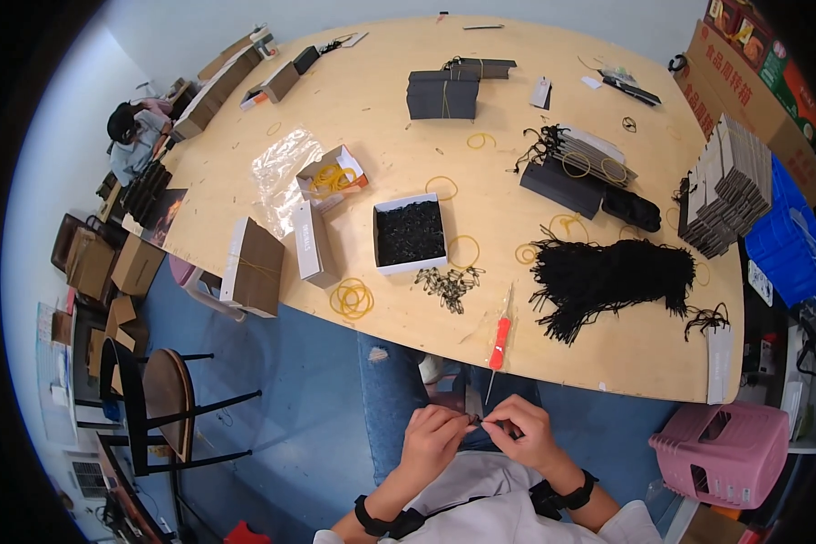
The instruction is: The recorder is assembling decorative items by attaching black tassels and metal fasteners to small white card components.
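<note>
Above my lap, just off the table's near edge, my left hand [435, 439] and my right hand [524, 432] meet fingertip to fingertip. Both are closed in a pinch on something small and dark, too small to make out. A thin pointed tool with a red handle [500, 343] lies beyond them, one end sticking out over the edge. Left of it is a loose pile of small pin-like metal pieces [451, 288]. Behind that pile stands a white box [411, 268] full of small black pieces. A bundle of black cords [612, 281] lies to the right.
Yellow rubber bands [351, 298] lie about the wooden table [381, 172]; more fill a small open box [335, 179]. Bundled dark cards [442, 95] and stacked grey tags [727, 186] stand farther off. A chair [168, 403] and a pink crate [722, 455] flank me. Another person [138, 136] sits far left.
</note>
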Action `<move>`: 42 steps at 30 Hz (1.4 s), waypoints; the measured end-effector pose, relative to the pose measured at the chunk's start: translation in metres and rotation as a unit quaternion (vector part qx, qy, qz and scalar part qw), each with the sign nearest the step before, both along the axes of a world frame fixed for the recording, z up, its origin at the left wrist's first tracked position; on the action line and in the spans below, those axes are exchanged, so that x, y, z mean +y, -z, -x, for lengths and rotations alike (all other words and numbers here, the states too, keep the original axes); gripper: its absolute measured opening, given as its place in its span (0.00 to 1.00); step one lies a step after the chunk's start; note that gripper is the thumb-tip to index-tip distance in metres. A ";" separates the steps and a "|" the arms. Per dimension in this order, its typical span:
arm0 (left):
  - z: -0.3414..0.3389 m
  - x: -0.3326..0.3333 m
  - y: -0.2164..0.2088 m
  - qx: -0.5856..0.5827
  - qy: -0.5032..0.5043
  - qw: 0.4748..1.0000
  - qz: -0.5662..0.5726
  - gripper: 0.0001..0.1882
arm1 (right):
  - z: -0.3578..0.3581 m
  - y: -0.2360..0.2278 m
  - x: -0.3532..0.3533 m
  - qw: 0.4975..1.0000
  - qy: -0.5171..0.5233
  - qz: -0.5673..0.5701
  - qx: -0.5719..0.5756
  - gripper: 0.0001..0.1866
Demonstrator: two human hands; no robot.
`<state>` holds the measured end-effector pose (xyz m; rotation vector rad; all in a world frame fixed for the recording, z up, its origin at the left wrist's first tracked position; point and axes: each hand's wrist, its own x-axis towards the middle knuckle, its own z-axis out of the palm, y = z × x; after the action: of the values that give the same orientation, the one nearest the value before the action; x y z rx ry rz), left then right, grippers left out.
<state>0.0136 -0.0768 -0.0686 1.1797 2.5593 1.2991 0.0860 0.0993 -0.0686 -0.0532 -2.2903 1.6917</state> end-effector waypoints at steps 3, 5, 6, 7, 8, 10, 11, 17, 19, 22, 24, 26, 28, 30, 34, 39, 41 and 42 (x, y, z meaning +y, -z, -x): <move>-0.001 0.001 -0.005 0.033 -0.002 0.999 0.024 0.10 | 0.003 -0.001 -0.002 1.000 0.009 0.004 0.023 0.08; -0.002 0.002 -0.006 0.043 0.005 0.999 0.019 0.12 | 0.004 -0.001 -0.003 1.000 0.019 -0.008 0.019 0.08; -0.003 0.002 -0.005 0.043 0.005 0.999 0.020 0.12 | 0.005 -0.001 -0.003 0.999 0.028 -0.020 0.015 0.08; -0.004 0.002 -0.003 0.041 -0.003 0.999 0.010 0.13 | 0.005 -0.002 -0.002 0.999 0.027 -0.019 0.015 0.08; -0.005 0.003 -0.002 0.038 -0.012 0.999 -0.001 0.13 | 0.004 -0.003 -0.001 1.000 0.022 -0.019 0.005 0.08; -0.005 0.004 -0.002 0.036 -0.018 0.999 -0.002 0.12 | 0.004 -0.005 0.000 1.000 0.018 -0.019 -0.006 0.08; -0.005 0.004 -0.002 0.035 -0.025 0.999 -0.003 0.12 | 0.004 -0.005 0.000 1.000 0.020 -0.012 -0.007 0.08; -0.004 0.002 -0.001 0.044 -0.004 0.999 0.009 0.16 | 0.003 -0.005 -0.001 0.999 0.036 0.013 -0.028 0.07; -0.003 0.002 -0.001 0.062 0.005 0.998 0.017 0.16 | 0.004 -0.004 -0.002 0.999 0.041 0.017 -0.032 0.07; -0.003 0.003 0.000 0.093 0.015 0.995 0.025 0.17 | 0.005 -0.005 -0.002 0.998 0.039 -0.004 -0.057 0.07; -0.003 0.003 0.001 0.104 0.016 0.994 0.027 0.17 | 0.005 -0.005 -0.002 0.997 0.037 -0.010 -0.062 0.07; -0.005 0.004 0.001 0.075 -0.001 0.997 0.020 0.15 | 0.005 -0.004 -0.002 0.998 0.035 -0.015 -0.051 0.07; -0.008 0.005 0.003 0.034 -0.016 0.999 0.001 0.15 | 0.005 -0.003 -0.002 0.998 0.033 -0.020 -0.040 0.07; -0.009 0.005 0.005 -0.008 -0.031 0.999 -0.019 0.15 | 0.006 -0.001 -0.003 0.999 0.031 -0.033 0.000 0.07; -0.008 0.006 0.004 0.012 -0.027 1.000 -0.009 0.17 | 0.004 -0.001 -0.005 0.999 0.037 -0.033 -0.023 0.07; -0.010 0.008 0.007 0.028 -0.024 0.999 -0.009 0.21 | 0.004 0.000 -0.007 0.996 0.038 0.049 -0.060 0.06; -0.009 0.009 0.005 0.018 -0.014 1.000 -0.013 0.22 | 0.003 0.003 -0.008 0.995 0.035 0.063 -0.065 0.06; -0.009 0.009 0.004 0.018 -0.014 1.000 -0.013 0.22 | 0.003 0.004 -0.009 0.994 0.031 0.077 -0.071 0.06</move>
<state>0.0223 -0.0681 -0.0723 1.1873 2.6009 1.3319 0.0835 0.0902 -0.0728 -0.2832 -2.2244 1.8834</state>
